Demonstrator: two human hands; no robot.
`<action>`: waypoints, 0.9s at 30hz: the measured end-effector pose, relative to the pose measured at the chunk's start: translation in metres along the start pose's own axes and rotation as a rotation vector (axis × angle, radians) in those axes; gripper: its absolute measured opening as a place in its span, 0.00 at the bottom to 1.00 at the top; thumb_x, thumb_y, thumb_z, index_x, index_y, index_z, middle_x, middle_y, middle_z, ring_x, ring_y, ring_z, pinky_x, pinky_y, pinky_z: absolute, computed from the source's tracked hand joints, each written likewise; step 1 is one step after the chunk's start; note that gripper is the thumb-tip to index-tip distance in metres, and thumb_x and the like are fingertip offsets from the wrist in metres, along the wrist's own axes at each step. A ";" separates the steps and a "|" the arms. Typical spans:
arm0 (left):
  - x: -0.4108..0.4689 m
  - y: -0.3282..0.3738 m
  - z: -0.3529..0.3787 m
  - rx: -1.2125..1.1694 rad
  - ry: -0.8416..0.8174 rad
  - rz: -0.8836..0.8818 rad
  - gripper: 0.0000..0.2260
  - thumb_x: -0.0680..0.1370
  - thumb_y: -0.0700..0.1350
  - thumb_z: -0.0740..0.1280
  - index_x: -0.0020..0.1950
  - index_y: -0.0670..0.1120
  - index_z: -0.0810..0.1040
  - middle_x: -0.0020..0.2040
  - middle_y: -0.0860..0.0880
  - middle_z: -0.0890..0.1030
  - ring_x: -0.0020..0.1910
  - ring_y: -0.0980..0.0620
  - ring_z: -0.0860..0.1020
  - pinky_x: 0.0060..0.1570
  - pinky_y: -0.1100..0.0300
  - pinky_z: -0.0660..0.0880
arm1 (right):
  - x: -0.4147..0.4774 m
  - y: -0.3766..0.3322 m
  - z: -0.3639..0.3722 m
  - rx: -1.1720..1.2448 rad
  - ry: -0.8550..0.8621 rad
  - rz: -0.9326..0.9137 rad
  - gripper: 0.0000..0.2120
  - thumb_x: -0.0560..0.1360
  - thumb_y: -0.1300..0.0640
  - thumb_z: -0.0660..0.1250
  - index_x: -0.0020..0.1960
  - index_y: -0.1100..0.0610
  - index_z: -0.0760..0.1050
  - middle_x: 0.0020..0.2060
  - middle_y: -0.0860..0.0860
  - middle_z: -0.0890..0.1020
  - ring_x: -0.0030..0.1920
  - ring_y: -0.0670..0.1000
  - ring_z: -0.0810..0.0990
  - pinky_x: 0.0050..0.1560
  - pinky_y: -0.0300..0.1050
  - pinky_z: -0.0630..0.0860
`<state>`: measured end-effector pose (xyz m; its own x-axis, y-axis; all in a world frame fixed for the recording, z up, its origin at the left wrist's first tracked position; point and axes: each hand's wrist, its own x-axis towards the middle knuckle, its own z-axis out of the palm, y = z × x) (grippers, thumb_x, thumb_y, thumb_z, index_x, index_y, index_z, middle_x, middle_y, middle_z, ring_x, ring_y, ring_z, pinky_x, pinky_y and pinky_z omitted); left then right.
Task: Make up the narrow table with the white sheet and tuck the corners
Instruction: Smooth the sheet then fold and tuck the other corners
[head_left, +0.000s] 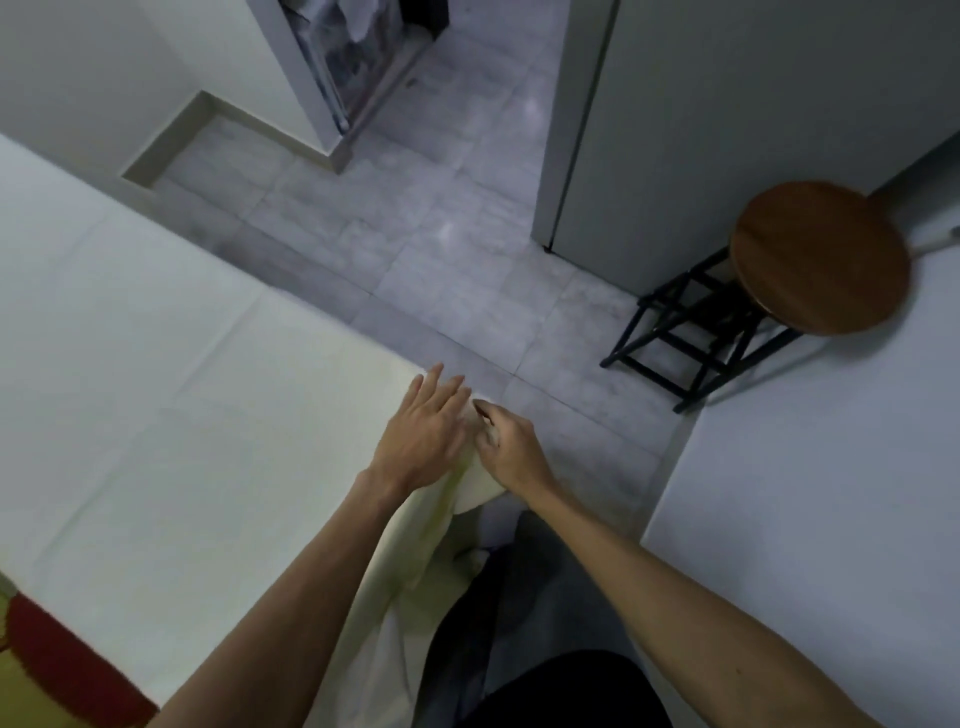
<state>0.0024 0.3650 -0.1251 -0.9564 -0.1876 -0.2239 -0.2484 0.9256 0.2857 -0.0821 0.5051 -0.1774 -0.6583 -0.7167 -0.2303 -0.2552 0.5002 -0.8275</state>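
A white sheet (171, 374) lies spread over the narrow table, creased in a grid of fold lines. My left hand (423, 434) lies flat with straight fingers on the sheet at the table's near right corner. My right hand (511, 449) is right beside it at the corner edge, its fingers curled and pinching a fold of the sheet. Loose sheet cloth (410, 561) hangs down from the corner beneath my forearms. A red and yellow covering (57, 670) shows under the sheet at the lower left.
A round wooden stool (821, 257) on black legs stands to the right on the grey tiled floor (457, 260). A white wall (831, 493) runs close on the right. A doorway with dark clutter (363, 57) opens at the top.
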 end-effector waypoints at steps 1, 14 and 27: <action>0.000 0.001 -0.002 0.051 -0.028 0.043 0.26 0.83 0.54 0.49 0.77 0.43 0.65 0.77 0.45 0.64 0.80 0.43 0.52 0.78 0.49 0.48 | -0.002 -0.001 0.000 -0.012 0.009 0.014 0.18 0.81 0.55 0.64 0.68 0.61 0.74 0.61 0.55 0.82 0.60 0.52 0.80 0.61 0.45 0.77; 0.029 0.019 0.027 0.223 0.060 0.058 0.26 0.85 0.49 0.50 0.79 0.36 0.52 0.80 0.39 0.50 0.80 0.40 0.47 0.78 0.42 0.51 | -0.005 0.027 0.035 -0.217 0.060 0.037 0.08 0.79 0.54 0.61 0.53 0.55 0.76 0.47 0.53 0.83 0.46 0.52 0.81 0.42 0.44 0.77; 0.030 0.019 0.034 0.198 0.038 0.018 0.26 0.84 0.50 0.48 0.79 0.36 0.55 0.80 0.39 0.53 0.80 0.40 0.49 0.77 0.42 0.51 | -0.058 0.104 -0.042 -0.474 0.118 0.208 0.05 0.72 0.68 0.64 0.44 0.62 0.78 0.43 0.57 0.78 0.47 0.58 0.75 0.45 0.51 0.73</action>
<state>-0.0260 0.3882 -0.1576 -0.9664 -0.1793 -0.1840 -0.1999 0.9747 0.0997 -0.1001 0.6187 -0.2287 -0.7975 -0.5328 -0.2829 -0.3846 0.8103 -0.4422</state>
